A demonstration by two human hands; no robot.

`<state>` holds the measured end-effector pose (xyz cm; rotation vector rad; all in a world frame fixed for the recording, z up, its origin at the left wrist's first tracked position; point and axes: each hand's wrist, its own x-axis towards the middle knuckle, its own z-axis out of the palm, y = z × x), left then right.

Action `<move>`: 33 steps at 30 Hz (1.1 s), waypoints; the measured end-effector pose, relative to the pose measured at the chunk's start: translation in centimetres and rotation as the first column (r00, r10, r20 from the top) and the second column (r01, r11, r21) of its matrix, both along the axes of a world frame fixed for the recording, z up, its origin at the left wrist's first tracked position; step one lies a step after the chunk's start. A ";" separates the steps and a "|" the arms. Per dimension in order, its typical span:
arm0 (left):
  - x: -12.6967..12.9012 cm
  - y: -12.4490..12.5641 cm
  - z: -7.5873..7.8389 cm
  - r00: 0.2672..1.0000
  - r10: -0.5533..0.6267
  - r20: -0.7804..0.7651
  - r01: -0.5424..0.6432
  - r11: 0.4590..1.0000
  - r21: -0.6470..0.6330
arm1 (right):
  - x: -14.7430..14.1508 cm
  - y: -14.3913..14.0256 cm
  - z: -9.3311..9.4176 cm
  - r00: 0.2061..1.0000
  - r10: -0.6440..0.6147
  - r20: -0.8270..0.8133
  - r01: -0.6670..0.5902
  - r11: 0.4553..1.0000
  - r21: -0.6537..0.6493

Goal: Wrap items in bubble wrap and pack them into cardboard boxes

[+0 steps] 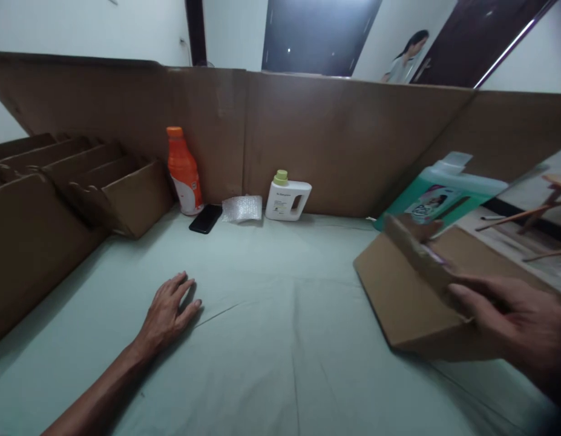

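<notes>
1. Head view: the right hand (pixel 511 312) grips the raised flap of a cardboard box (pixel 414 300), thumb on top, which tilts the box up off the pale green cloth (pixel 280 339) at the right.
2. The left hand (pixel 169 309) lies flat and open on the cloth, holding nothing, apparently as a brace.
3. A green detergent jug (pixel 437 194) leans behind the box; its label is too blurred to read.
4. Lined up against the cardboard wall (pixel 307 133) stand an orange bottle (pixel 184 172), a black phone (pixel 206 218), bubble wrap (pixel 242 209) and a white bottle (pixel 287 197) with tiny unreadable print.
</notes>
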<state>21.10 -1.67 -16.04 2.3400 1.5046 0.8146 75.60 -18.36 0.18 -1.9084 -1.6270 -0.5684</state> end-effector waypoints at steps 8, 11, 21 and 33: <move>-0.2 -0.6 0.8 0.963 -0.041 0.267 0.059 0.996 -0.060 | -15.8 1.6 3.3 0.865 0.500 -0.053 -0.499 0.866 0.027; 0.2 -1.3 1.0 0.944 -0.118 0.309 0.154 0.984 -0.092 | -15.9 0.8 2.5 0.862 0.489 -0.132 -0.493 0.870 0.003; 0.8 -2.3 1.4 0.899 -0.069 0.432 0.243 0.900 -0.362 | -18.1 -0.3 -9.6 0.722 0.280 -0.633 -0.558 0.775 -0.295; 4.5 1.7 2.3 0.834 0.044 0.550 0.144 0.945 -0.293 | -16.2 9.6 -10.3 0.536 0.312 -0.785 -0.684 0.705 -0.187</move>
